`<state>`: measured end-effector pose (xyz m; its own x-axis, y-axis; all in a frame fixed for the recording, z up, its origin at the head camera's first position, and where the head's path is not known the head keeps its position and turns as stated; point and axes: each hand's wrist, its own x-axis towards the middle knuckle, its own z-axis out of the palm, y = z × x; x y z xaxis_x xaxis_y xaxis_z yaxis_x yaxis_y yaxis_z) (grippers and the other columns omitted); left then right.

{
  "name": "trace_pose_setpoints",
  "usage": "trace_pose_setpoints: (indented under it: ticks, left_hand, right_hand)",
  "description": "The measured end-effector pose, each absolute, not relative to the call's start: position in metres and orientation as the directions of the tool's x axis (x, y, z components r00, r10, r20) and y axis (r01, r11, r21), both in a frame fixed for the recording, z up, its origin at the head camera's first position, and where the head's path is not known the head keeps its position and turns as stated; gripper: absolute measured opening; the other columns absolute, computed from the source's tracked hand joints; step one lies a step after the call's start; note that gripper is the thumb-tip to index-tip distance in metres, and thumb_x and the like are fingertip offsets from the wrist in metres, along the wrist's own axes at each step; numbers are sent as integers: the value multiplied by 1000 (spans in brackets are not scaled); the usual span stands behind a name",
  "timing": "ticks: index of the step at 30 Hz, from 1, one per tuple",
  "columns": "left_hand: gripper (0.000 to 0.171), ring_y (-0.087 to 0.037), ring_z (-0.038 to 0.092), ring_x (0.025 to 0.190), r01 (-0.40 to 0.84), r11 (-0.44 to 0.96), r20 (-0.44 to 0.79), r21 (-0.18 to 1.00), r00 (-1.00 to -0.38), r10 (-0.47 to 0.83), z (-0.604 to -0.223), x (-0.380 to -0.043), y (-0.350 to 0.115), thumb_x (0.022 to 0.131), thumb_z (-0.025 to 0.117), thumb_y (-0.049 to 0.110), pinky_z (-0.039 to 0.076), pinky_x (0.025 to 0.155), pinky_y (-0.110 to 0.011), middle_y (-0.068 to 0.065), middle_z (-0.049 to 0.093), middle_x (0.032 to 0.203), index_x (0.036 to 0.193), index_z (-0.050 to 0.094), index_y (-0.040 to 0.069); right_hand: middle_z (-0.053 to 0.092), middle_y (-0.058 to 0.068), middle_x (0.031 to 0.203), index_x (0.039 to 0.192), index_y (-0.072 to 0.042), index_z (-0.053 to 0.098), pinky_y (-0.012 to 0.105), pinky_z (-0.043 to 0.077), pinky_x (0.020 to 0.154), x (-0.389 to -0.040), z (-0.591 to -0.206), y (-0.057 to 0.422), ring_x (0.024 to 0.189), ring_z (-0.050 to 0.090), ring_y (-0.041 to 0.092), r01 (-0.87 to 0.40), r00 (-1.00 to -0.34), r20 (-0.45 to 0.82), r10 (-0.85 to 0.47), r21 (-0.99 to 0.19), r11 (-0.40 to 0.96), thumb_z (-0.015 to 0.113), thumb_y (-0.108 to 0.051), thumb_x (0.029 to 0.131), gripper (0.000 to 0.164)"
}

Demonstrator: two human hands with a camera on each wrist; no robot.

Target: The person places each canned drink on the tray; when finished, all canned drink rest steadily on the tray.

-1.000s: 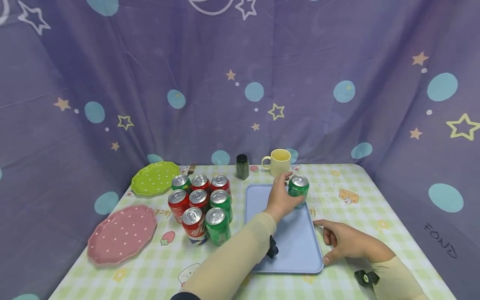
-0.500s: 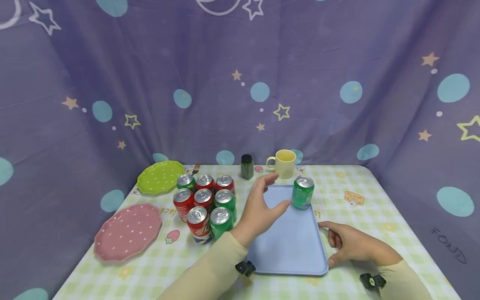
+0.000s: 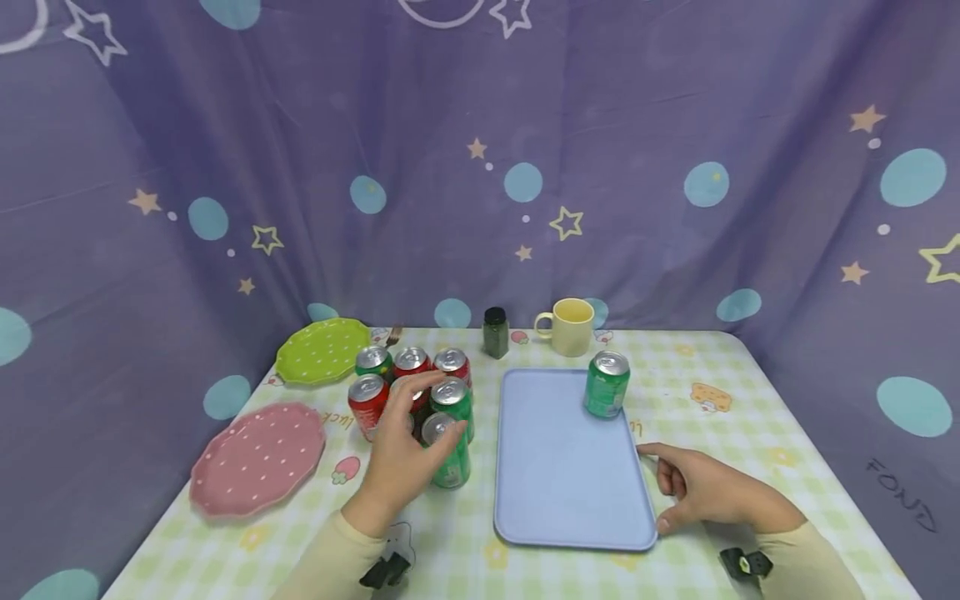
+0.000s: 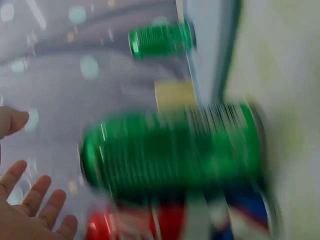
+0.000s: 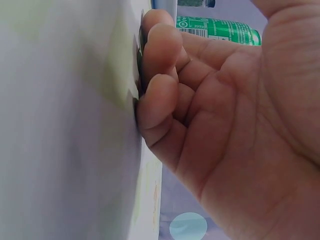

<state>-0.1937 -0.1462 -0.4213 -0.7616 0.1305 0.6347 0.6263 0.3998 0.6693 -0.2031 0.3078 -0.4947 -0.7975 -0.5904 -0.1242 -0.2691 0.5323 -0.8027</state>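
Note:
My left hand [image 3: 397, 462] hovers around the front of a cluster of soda cans, fingers spread and holding nothing. Just right of its thumb stands a green soda can [image 3: 452, 468]; the left wrist view shows that can blurred, with a red, white and blue can [image 4: 165, 222] beside it. The hand covers part of the cluster. On the far right corner of a blue tray [image 3: 570, 492], another green can [image 3: 606, 390] stands upright. My right hand [image 3: 708, 492] lies at the tray's right edge, index fingertip and thumb against it, the other fingers bent down at the tablecloth.
Left of the cans lie a pink dotted plate [image 3: 258, 458] and a green dotted plate [image 3: 322, 352], with a fork [image 3: 393, 336] behind. At the back stand a black-capped jar [image 3: 495, 335] and a yellow mug [image 3: 572, 329]. A purple curtain [image 3: 637, 267] hangs behind the table.
My left hand has let go of the green can on the tray's far right corner and swung left to the can cluster. The right hand stays at the tray's edge.

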Motion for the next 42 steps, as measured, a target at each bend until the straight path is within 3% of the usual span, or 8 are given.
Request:
trace_pose_setpoints:
  ticks: [5,9,13,17,21,24,35,42]
  left_hand:
    - [62,-22,52,134,587,492,668,643,-744,13,-436,-200,-193,84,87,4,42,111,-31,-7,57,142,140,60,10]
    - [58,-30,55,124,531,483,633,696,-772,-63,-442,-194,-211,83,85,-4,43,105,-36,-17,61,133,135,60,-2]
    - [55,-41,57,109,497,448,581,743,-811,-64,-449,-193,-224,84,85,-5,48,90,-42,-21,63,126,133,60,-5]
    - [59,-33,63,103,469,445,517,763,-856,16,-463,-200,-237,83,87,0,56,85,-35,-14,66,125,136,61,2]
    - [67,-20,64,107,412,481,395,773,-908,143,-472,-203,-246,83,92,19,58,88,-34,0,66,123,141,59,20]
    - [73,-18,64,108,389,493,334,778,-921,199,-476,-204,-248,81,93,31,58,89,-35,4,65,123,143,56,27]
    - [78,-26,68,101,346,458,296,819,-938,180,-480,-208,-245,74,98,21,62,81,-32,-6,65,124,140,55,24]
    - [74,-24,67,105,377,449,341,810,-926,162,-484,-209,-243,75,98,19,61,80,-33,-2,66,124,136,58,24]
  right_hand:
    - [57,10,91,155,7,36,28,46,59,-204,-497,308,69,50,11,-267,-798,-121,-591,-807,526,97,-23,74,106]
    - [58,10,91,155,8,36,27,46,59,-204,-499,308,69,50,10,-270,-798,-120,-591,-805,528,97,-23,73,107]
    - [58,10,91,155,8,36,27,46,58,-205,-499,307,68,50,9,-275,-796,-118,-594,-803,528,97,-23,73,106]
    - [58,10,91,155,8,37,27,46,59,-204,-498,306,69,50,10,-274,-796,-118,-594,-805,527,97,-23,73,106]
    - [58,11,91,155,9,36,27,46,59,-204,-497,306,69,51,10,-268,-796,-121,-593,-808,525,97,-22,73,106]
    - [58,11,91,155,9,36,27,46,59,-204,-497,306,69,50,11,-264,-797,-122,-592,-811,523,97,-21,73,106]
    - [58,10,91,154,10,36,27,46,59,-204,-498,307,69,51,12,-267,-801,-121,-586,-805,530,97,-22,72,107]
    - [58,10,91,155,9,36,27,46,59,-204,-497,307,69,51,11,-272,-799,-119,-590,-802,531,97,-22,73,107]
